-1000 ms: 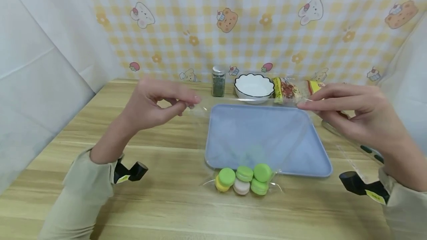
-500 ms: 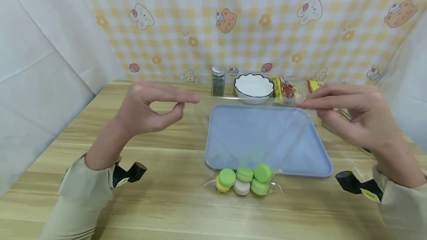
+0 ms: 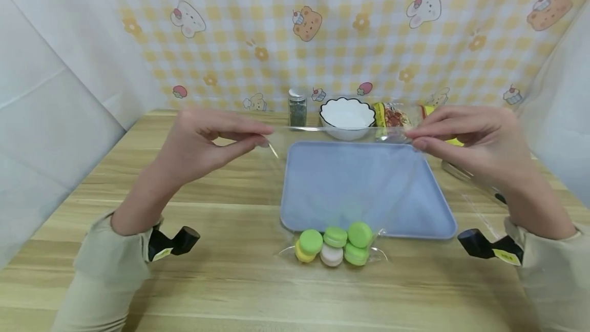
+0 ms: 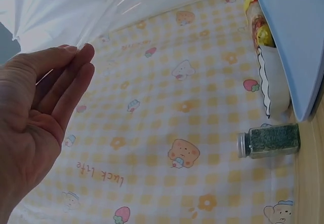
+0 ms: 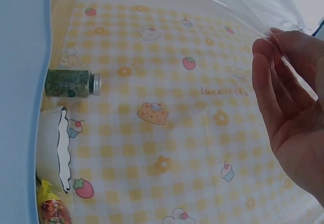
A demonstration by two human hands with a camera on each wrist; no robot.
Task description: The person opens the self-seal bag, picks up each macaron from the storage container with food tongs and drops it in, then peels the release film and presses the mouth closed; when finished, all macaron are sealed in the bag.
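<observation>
A clear plastic bag [image 3: 350, 183] stretches between my two hands, with several macarons [image 3: 335, 237] in green, yellow and pale white gathered at its bottom. My left hand [image 3: 207, 142] pinches the bag's upper left corner between thumb and fingers. At the upper right corner, my right hand [image 3: 475, 140] pinches the film the same way. Both wrist views show the thin film running up from the fingertips [image 4: 83, 54] and out of frame. The macarons sit near the front edge of a blue tray [image 3: 451, 229], part of which shows through the bag.
Behind the tray stand a glass jar of green flakes [image 3: 297, 109], a white scalloped bowl [image 3: 348, 114] and a yellow-and-red food packet [image 3: 392, 116]. A partly hidden item [image 3: 454, 168] lies under my right hand. A checked curtain [image 3: 258, 24] hangs at the back.
Half a second ago my left thumb stood apart from the fingertips and my right thumb sat farther back. Both thumbs now meet the film at the corners. The macarons have stayed in place.
</observation>
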